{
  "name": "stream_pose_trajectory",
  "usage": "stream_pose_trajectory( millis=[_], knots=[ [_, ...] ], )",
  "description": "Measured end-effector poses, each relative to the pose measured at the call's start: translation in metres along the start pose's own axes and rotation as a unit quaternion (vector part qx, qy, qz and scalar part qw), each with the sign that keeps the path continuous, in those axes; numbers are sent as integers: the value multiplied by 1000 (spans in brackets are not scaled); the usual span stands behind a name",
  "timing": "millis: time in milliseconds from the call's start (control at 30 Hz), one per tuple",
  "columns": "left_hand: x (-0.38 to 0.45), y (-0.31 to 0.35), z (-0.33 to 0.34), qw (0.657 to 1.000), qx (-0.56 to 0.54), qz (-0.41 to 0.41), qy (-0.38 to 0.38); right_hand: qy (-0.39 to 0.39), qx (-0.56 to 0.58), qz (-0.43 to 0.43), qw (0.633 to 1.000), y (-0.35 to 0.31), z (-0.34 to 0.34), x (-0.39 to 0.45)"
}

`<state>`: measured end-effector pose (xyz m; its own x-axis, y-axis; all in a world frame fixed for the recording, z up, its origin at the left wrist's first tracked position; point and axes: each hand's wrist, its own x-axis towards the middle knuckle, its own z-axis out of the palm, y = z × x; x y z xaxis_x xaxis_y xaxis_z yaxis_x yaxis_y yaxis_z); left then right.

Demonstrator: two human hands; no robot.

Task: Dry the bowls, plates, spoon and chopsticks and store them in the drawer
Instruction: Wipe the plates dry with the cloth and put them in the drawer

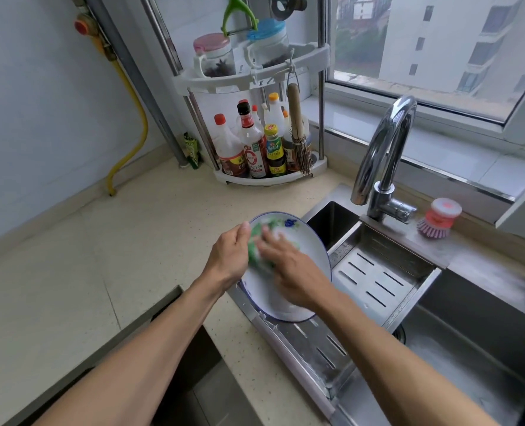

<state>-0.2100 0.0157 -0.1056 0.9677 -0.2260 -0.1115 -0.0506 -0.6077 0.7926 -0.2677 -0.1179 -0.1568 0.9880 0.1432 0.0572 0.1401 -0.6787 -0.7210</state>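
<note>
A white plate with a blue rim and a blue-green pattern is held tilted over the left edge of the sink. My left hand grips its left rim. My right hand presses a green cloth against the plate's face; the hand and cloth are blurred. The dark opening of a drawer shows below the counter edge, between my forearms. No bowls, spoon or chopsticks are in sight.
A steel drain tray spans the sink under the plate. The tap rises behind it, with a pink dish brush to its right. A corner rack of sauce bottles stands at the back of the beige counter.
</note>
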Motion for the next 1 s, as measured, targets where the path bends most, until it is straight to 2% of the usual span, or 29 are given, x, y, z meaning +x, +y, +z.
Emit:
stream_pose_trajectory(
  millis=[67, 167, 300, 367, 433, 467, 533, 633, 733, 833, 900, 1000],
  knots=[
    [0, 4, 3, 1000, 6, 12, 25, 26, 12, 41, 999, -7, -2, 4],
    [4, 7, -1, 999, -7, 13, 51, -10, 28, -38, 999, -23, 4, -7],
    [-2, 2, -3, 999, 20, 18, 39, -79, -42, -111, 990, -4, -7, -16],
    [-3, 5, 2, 998, 36, 29, 41, -59, -54, -63, 995, 1, -8, -7],
    [-4, 12, 10, 997, 45, 33, 56, -10, -14, -8, 1000, -3, -3, 0],
    [-3, 15, 11, 996, 41, 28, 73, 2, 10, -15, 1000, -6, 1, 1],
    [-1, 17, 9, 993, 38, 12, 111, -33, 24, -59, 997, -6, 3, -7],
    [0, 16, 5, 990, 61, 11, 128, -90, -27, -119, 989, 8, -11, -24],
    [-1, 22, 9, 985, 85, 44, 141, -88, -36, -95, 991, 13, -16, -23],
    [0, 26, 14, 978, 91, 60, 176, -42, 71, -67, 994, -14, -7, -25],
    [0, 26, 13, 977, 96, 74, 175, -38, 95, -75, 992, -19, -2, -31],
    [-1, 26, 9, 979, 98, 66, 165, -42, 22, -44, 998, 7, -4, -35]
  ],
)
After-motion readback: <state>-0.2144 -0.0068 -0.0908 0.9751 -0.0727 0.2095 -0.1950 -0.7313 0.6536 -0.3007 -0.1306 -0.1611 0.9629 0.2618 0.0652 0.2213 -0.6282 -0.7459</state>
